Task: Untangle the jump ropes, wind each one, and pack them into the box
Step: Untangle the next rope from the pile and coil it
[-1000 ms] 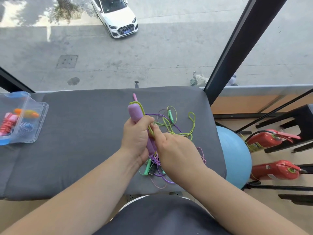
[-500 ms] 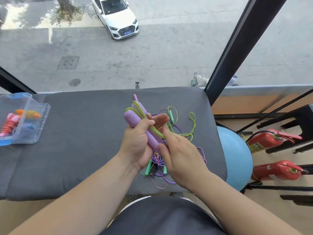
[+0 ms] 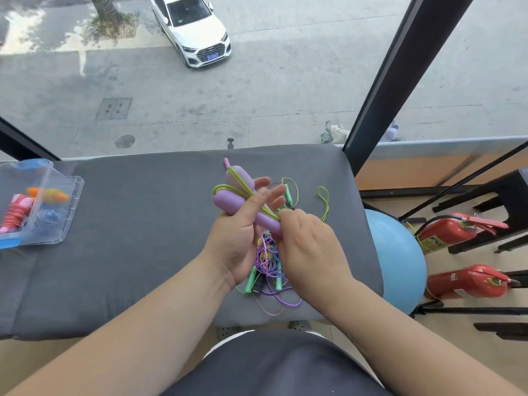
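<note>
My left hand [image 3: 240,232] holds two purple jump-rope handles [image 3: 228,200] side by side over the grey cushion, thumb across them and fingers stretched out behind. A yellow-green cord [image 3: 237,185] loops over the handles. My right hand [image 3: 308,247] pinches that green cord where it crosses the handles' lower end. Under my hands lies a tangle of purple and green cords [image 3: 267,260] with small green handles [image 3: 250,281]. A green loop [image 3: 324,202] trails off to the right. The clear plastic box [image 3: 61,212] stands at the far left, with wound ropes inside.
The grey cushion [image 3: 143,230] tops a bench by a big window. A blue exercise ball [image 3: 400,261] sits off the bench's right end. Two red fire extinguishers [image 3: 451,230] and black stands lie beyond it. A black window post [image 3: 400,67] rises at the back right.
My left hand has tilted the purple handles over to the left and its fingers have straightened. My right hand slid along the green cord to the handles' lower end.
</note>
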`<state>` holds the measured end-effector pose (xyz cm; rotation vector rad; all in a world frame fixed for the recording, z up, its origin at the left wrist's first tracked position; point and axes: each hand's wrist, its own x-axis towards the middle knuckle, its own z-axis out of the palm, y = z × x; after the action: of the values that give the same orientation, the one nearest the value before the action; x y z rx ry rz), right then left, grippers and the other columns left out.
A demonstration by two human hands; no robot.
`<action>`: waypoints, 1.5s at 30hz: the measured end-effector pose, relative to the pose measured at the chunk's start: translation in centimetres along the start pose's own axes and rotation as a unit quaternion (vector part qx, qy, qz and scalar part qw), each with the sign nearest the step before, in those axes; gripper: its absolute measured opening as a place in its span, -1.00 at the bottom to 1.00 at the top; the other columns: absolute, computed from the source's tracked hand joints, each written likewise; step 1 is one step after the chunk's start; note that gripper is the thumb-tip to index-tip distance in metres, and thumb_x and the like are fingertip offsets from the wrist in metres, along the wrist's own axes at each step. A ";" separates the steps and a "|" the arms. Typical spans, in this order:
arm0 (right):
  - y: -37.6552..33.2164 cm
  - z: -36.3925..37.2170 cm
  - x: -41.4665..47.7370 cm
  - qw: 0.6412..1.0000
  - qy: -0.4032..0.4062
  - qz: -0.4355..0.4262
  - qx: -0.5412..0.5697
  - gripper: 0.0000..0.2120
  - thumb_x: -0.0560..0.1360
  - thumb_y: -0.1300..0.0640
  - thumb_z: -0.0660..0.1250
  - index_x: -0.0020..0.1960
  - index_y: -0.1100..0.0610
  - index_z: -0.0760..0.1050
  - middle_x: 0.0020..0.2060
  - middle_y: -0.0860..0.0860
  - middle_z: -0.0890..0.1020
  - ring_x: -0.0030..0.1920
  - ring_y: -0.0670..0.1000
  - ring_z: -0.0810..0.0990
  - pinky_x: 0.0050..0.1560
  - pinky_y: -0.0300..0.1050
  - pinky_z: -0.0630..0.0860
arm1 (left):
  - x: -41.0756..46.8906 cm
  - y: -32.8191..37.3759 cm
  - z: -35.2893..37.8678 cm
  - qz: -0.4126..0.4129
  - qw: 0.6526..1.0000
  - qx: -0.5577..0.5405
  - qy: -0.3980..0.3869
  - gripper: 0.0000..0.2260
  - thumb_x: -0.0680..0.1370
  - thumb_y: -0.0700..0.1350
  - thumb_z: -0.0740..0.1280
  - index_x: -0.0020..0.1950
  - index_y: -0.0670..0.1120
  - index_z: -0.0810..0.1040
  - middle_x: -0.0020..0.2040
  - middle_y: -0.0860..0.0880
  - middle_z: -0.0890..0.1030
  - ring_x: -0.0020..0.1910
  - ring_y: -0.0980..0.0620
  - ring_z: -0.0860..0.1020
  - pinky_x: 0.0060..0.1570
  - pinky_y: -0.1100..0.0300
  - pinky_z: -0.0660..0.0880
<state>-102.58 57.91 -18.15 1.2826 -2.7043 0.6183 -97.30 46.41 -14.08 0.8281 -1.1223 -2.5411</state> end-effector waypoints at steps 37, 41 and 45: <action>1.8 -1.0 2.3 0.955 -0.257 0.096 0.113 -0.81 0.44 0.06 0.30 -0.12 0.03 0.27 -0.30 -0.07 0.43 -0.23 0.14 0.46 -0.28 -0.06 0.35 | 0.0 -0.9 -1.2 -0.021 0.997 0.047 0.057 -0.92 0.57 -0.27 0.37 0.04 -0.22 0.56 0.05 -0.21 0.71 -0.08 0.01 0.71 -0.13 0.12 0.60; 3.2 -1.1 2.6 0.938 -0.344 0.050 -0.008 -0.86 0.47 0.07 0.26 -0.07 0.03 0.30 -0.21 -0.02 0.48 -0.18 0.14 0.51 -0.27 -0.07 0.36 | 0.7 -1.8 -4.2 0.137 0.891 0.410 0.139 -0.39 0.31 -0.04 0.65 0.26 0.05 0.45 0.18 -0.04 0.63 0.08 0.05 0.61 0.04 0.15 0.49; 3.3 -0.4 2.2 0.932 -0.358 -0.003 -0.056 -0.84 0.47 0.07 0.28 0.03 0.02 0.38 -0.06 0.01 0.58 -0.08 0.15 0.58 -0.22 -0.06 0.41 | 1.5 -0.6 -4.9 0.303 0.601 0.728 -0.132 -0.48 0.39 0.29 0.44 0.21 -0.01 0.58 0.05 0.04 0.65 0.04 -0.02 0.60 0.04 0.07 0.51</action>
<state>-106.56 58.38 -18.28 1.7486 -3.2071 -0.0447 -95.65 43.26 -17.76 0.0806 -2.8912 -0.7311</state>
